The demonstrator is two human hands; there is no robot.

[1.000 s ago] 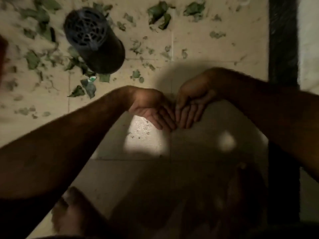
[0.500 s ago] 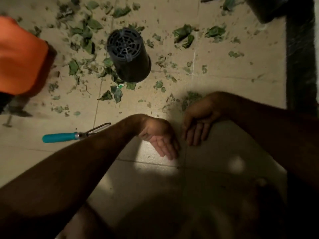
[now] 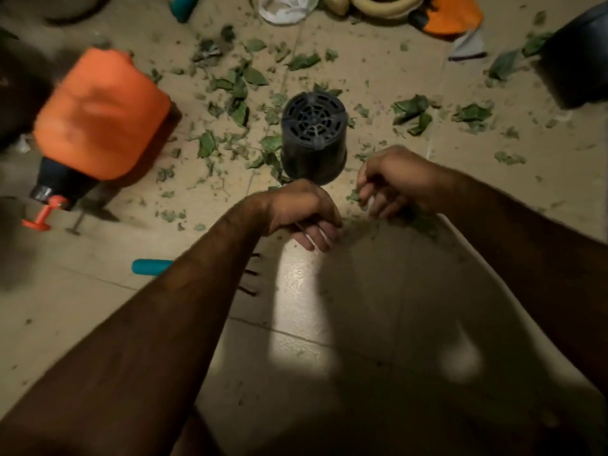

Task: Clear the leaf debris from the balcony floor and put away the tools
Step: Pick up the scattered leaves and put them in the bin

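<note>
well, both my hands are down on the tile, the left hand (image 3: 307, 218) and the right hand (image 3: 393, 182) cupped with fingers curled toward each other, raking a small heap of leaf bits (image 3: 357, 220) between them; neither is clenched on anything solid, and whether the right fingertips already pinch a scrap i cannot tell. the leaves (image 3: 240, 90) look light, limp and crumbly, so i judge they will not bear a pinch one by one (better scooped from underneath with both palms, edges pressed to the floor). most of the debris lies farther off, scattered around the upturned black pot (image 3: 314, 136) and out to the far right near another dark pot (image 3: 579, 57). the floor (image 3: 329, 324) is smooth, pale glazed tile with grout lines, where fine crumbs may catch. it is dim, with one bright patch of light near me. a teal-handled hand rake (image 3: 151, 266) lies to the left, partly under my forearm, and an orange sprayer (image 3: 98, 113) sits farther left, both yet to be put away.
</note>
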